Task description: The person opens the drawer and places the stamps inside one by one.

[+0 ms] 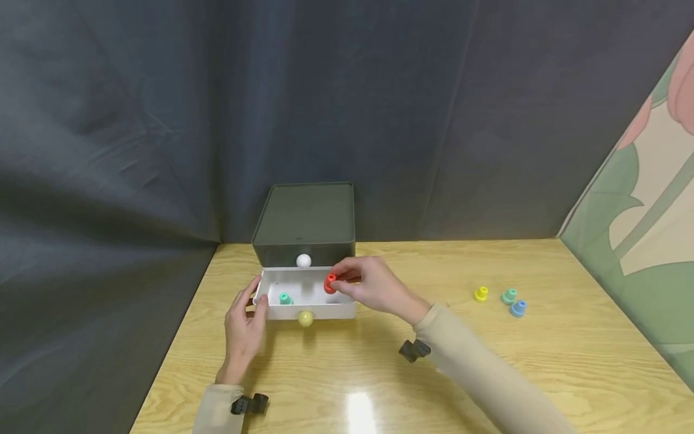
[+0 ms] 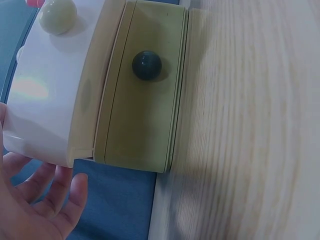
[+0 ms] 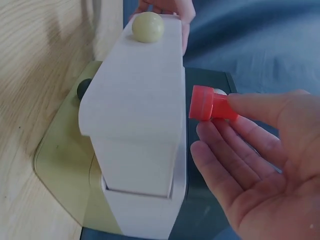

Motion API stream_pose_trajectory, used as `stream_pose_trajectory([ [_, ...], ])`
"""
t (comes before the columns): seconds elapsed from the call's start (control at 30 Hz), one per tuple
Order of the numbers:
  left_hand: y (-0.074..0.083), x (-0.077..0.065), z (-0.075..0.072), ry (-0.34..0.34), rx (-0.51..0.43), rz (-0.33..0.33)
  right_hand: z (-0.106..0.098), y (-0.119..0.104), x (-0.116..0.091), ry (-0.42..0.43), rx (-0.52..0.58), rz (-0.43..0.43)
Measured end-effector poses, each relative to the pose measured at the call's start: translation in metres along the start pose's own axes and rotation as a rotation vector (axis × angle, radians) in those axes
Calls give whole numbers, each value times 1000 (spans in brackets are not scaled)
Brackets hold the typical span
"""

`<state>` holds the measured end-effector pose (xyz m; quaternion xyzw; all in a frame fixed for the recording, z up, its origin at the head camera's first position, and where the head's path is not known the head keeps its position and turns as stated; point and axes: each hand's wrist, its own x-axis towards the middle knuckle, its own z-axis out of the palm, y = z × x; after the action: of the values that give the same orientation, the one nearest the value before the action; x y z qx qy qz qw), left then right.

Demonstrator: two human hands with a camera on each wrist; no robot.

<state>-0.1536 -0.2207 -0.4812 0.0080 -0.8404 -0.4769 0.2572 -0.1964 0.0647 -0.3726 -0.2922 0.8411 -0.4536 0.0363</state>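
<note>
My right hand (image 1: 376,286) pinches a small red stepped plastic peg (image 3: 212,104) between thumb and fingertips. It holds the peg above the right part of a pulled-out white drawer (image 1: 325,311), which has a yellowish round knob (image 1: 306,319). My left hand (image 1: 245,328) grips the drawer's left side, thumb at the front corner and fingers along the outer wall. Inside the drawer, toward the left, sits a teal peg (image 1: 285,299) of similar shape. In the left wrist view, the left hand's fingers (image 2: 62,192) curve by the drawer's end.
The drawer belongs to a small cabinet with a dark green top (image 1: 306,214) and a white knob (image 1: 303,261). Below is an olive drawer (image 2: 140,110) with a dark knob (image 2: 147,65). Yellow (image 1: 481,294), teal (image 1: 509,296) and blue pegs (image 1: 518,308) stand on the wooden table (image 1: 434,265).
</note>
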Motion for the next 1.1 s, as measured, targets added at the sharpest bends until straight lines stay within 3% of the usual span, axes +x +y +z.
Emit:
stream_pose_trajectory([
  [0.27,0,0,0,4,-19,14,20,-4,18,-95,-36,7],
  [0.63,-1,-1,0,-3,5,-21,42,2,35,-127,-150,14],
  [1.1,1,0,1,-2,7,-11,50,6,40,-145,-220,-22],
])
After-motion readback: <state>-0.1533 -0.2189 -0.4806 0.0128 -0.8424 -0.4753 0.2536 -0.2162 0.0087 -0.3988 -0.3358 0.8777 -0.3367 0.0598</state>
